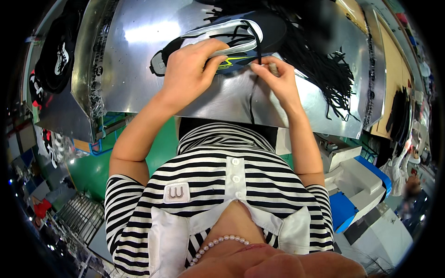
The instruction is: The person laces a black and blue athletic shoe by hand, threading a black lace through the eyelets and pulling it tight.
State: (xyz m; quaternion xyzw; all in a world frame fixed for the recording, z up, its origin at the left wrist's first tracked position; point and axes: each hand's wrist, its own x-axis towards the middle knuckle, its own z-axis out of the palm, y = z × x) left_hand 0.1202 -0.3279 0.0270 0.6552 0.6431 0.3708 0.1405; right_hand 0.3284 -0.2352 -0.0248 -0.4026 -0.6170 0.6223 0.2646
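While lying on its side on the shiny metal table (139, 69), black-and-silver shoe (222, 39) pinned by left hand (187, 69), fingers curled over its upper. Right hand (276, 81) just right of shoe, pinching a black lace (259, 46) at the eyelets. Loose black laces (324, 65) heaped farther right of shoe.

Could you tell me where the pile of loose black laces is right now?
The laces lie on the metal table at the upper right of the head view, just right of the shoe and beyond the right hand.
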